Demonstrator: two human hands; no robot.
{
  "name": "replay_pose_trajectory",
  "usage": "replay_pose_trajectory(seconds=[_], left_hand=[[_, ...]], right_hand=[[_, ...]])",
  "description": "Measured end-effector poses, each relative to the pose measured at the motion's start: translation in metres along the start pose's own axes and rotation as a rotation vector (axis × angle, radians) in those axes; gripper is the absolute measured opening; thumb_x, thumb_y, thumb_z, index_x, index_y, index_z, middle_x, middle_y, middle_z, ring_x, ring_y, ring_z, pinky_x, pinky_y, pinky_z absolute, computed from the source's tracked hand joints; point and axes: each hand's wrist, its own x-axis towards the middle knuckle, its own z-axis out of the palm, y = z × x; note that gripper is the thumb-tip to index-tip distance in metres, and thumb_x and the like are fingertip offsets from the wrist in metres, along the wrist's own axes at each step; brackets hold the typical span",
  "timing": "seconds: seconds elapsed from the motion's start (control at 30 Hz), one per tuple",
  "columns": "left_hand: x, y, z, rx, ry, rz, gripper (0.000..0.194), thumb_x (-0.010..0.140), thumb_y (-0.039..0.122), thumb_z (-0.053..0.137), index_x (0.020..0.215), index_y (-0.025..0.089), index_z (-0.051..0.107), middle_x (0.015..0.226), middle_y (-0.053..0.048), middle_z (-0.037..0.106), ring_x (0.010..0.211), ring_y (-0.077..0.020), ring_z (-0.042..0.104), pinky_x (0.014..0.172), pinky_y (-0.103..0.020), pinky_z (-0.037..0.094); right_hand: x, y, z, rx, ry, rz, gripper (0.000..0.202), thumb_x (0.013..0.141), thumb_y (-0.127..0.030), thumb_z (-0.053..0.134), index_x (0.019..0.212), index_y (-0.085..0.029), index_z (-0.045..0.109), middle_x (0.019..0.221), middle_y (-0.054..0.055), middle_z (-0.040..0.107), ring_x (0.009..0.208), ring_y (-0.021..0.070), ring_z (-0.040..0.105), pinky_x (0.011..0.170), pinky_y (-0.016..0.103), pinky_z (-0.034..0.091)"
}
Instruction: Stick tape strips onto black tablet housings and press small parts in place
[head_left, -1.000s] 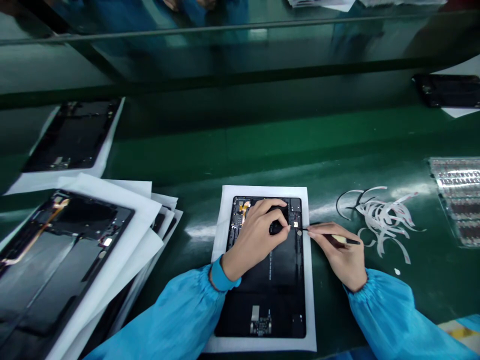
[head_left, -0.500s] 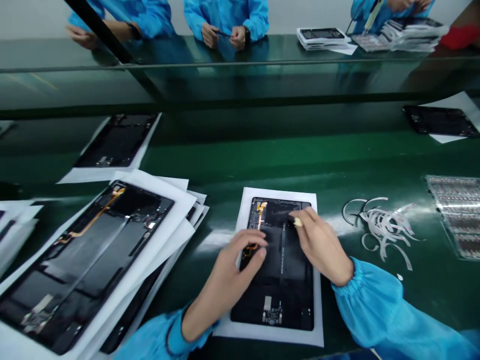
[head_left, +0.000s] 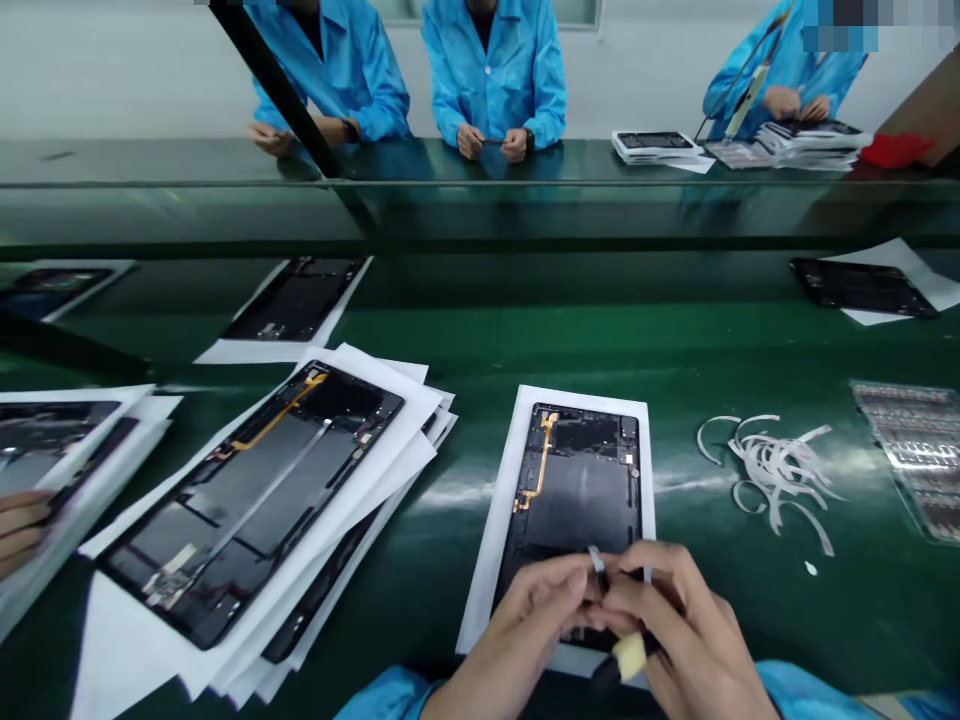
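Over the lower part of an opened tablet (head_left: 585,490), my left hand (head_left: 534,610) and my right hand (head_left: 679,620) meet with fingertips closed. Between them shows the end of a narrow silver-and-black flat cable (head_left: 597,566); the rest is hidden by the fingers. Tucked under my right hand is a small black tool with a cream-yellow band (head_left: 630,656); its kind cannot be made out. The tablet lies on white paper (head_left: 484,580), inner side up, with an orange flex cable (head_left: 543,465) along its upper left. My hands cover its lower end.
At left, a stack of opened tablets (head_left: 255,500) between paper sheets; another person's hand (head_left: 21,530) touches a stack beyond. To the right lie curled white strips (head_left: 780,465) and a clear tray of small parts (head_left: 915,450). Co-workers in blue sit behind a glass-like divider (head_left: 480,215).
Both hands have come together and down toward me. The narrow strip that ran down the tablet's middle is gone from there. The view has tilted up and shifted left.
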Motion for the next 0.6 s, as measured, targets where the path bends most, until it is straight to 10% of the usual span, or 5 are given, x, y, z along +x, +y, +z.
replay_pose_trajectory(seconds=[0.23,0.6], left_hand=[[0.006,-0.017,-0.008,-0.046,0.093,-0.008,0.046,0.074,0.049,0.078,0.103,0.015,0.067,0.075,-0.003,0.068,0.068,-0.0127,0.063,0.069,-0.023,0.048],[0.008,-0.015,-0.007,0.738,0.211,0.414,0.027,0.09,0.042,0.059,0.088,0.021,0.075,0.074,-0.006,0.071,0.068,-0.0189,0.064,0.068,-0.026,0.053]], right_hand=[[-0.016,0.004,0.021,-0.011,0.013,-0.024,0.03,0.085,-0.009,0.045,0.105,-0.022,0.063,0.103,0.01,0.062,0.059,0.0128,0.062,0.052,0.023,0.052],[-0.003,0.014,0.012,-0.247,0.144,-0.192,0.049,0.079,0.003,0.028,0.107,-0.014,0.065,0.089,0.007,0.074,0.061,0.0152,0.069,0.056,0.023,0.056]])
